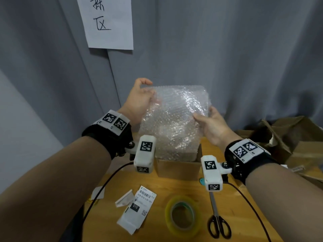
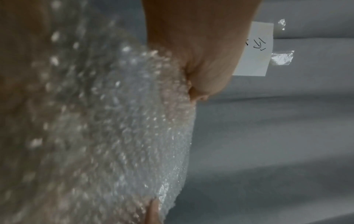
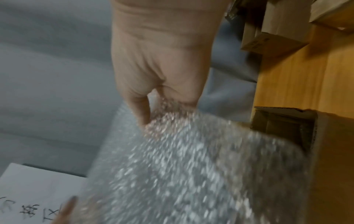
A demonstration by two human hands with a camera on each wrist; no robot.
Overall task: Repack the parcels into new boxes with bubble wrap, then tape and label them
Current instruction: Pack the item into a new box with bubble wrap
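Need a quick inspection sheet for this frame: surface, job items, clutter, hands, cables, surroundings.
Surface: wooden table, bare patches visible.
Job's things: bubble wrap held above an open cardboard box, lower edge at the box opening; tape roll, scissors and shipping label lie near the front edge.
Clutter: white paper scraps beside the label; brown cardboard boxes piled at the right.
Grippers: left hand grips the wrap's left edge; right hand pinches its right edge.
Cables: black cables run from both wrist cameras across the table.
Surroundings: grey curtain with a handwritten paper sign.
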